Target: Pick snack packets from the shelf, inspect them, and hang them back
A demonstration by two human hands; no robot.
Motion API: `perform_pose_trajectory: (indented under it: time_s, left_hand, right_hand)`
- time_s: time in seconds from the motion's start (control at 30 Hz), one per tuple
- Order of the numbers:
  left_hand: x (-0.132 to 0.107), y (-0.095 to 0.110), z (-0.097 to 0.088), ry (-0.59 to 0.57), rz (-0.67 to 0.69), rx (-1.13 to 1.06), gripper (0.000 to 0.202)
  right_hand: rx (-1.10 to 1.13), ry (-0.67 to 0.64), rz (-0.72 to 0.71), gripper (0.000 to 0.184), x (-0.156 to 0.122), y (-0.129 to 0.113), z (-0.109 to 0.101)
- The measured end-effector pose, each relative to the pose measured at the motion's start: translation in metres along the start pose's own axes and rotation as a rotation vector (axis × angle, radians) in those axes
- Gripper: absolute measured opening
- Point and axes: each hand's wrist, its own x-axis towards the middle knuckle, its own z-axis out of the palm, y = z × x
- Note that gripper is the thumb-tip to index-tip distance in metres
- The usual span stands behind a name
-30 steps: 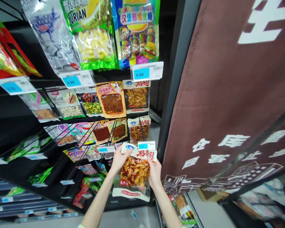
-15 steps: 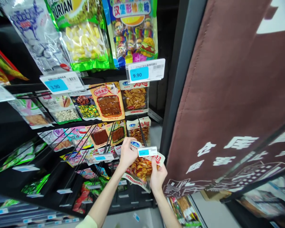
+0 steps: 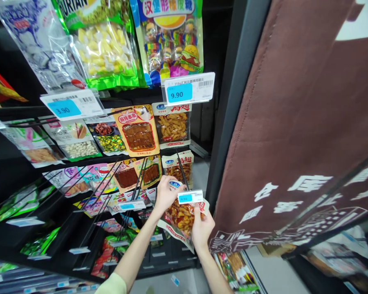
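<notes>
A snack bag (image 3: 180, 218) with reddish-brown pieces behind a clear window is held between my two hands, just at the end of a hanging hook. My left hand (image 3: 168, 192) grips its upper left corner, fingers closed. On the right edge my right hand (image 3: 203, 225) pinches the bag, thumb in front. A white and blue price tag (image 3: 190, 197) covers part of the bag's top. Behind it, similar snack bags (image 3: 178, 167) hang on the same hook (image 3: 181, 168). Whether the held bag's hole is still on the hook is hidden by the tag.
Large candy bags (image 3: 106, 53) hang above, with a price tag (image 3: 188, 90) sticking out. Several rows of packets and bare hooks (image 3: 102, 190) fill the left. A dark post (image 3: 233, 94) and a brown printed cloth (image 3: 294, 114) stand close on the right.
Both hands keep their hold on the bag, which has barely shifted. The view has moved slightly, so the shelves at left appear a little further left.
</notes>
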Motion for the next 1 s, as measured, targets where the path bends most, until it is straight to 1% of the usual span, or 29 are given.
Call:
perform_pose_trajectory:
  time_s: [0.1,0.17,0.27,0.33,0.43,0.53,0.63,0.73,0.83,0.9,1.0]
  left_hand:
    - [0.004,-0.012,-0.001,-0.011,0.012,-0.024,0.022]
    - [0.007,-0.016,-0.002,-0.017,0.027,-0.03,0.022]
    - [0.013,-0.021,-0.002,-0.021,0.009,-0.03,0.024]
    - [0.018,-0.025,-0.001,-0.048,-0.002,-0.069,0.025]
    - [0.026,-0.036,0.002,-0.072,0.001,-0.145,0.024]
    - [0.037,-0.05,0.009,-0.012,-0.042,-0.21,0.026]
    - [0.049,-0.064,0.017,0.019,-0.093,-0.259,0.027]
    - [0.062,-0.079,0.027,0.031,-0.107,-0.267,0.029]
    - [0.075,-0.093,0.037,0.097,-0.146,-0.257,0.033]
    - [0.084,-0.101,0.043,0.15,-0.169,-0.233,0.032]
    - [0.098,-0.108,0.051,0.224,-0.193,-0.165,0.03]
  right_hand:
    - [-0.018,-0.022,-0.021,0.048,0.002,0.0,0.002]
    - [-0.036,-0.024,-0.03,0.047,0.004,0.002,0.001]
    - [-0.078,-0.031,-0.03,0.049,0.008,0.004,-0.001]
    - [-0.103,-0.072,-0.021,0.051,0.01,0.006,-0.005]
    - [-0.101,-0.185,0.017,0.053,0.01,0.012,-0.015]
    - [-0.083,-0.283,0.063,0.06,0.006,0.019,-0.031]
    - [-0.126,-0.35,0.062,0.063,-0.001,0.026,-0.054]
    - [-0.195,-0.452,0.097,0.055,-0.013,0.031,-0.081]
    - [-0.219,-0.616,0.193,0.047,-0.029,0.039,-0.104]
    - [-0.216,-0.684,0.256,0.046,-0.039,0.046,-0.114]
    - [-0.213,-0.738,0.312,0.047,-0.051,0.053,-0.118]
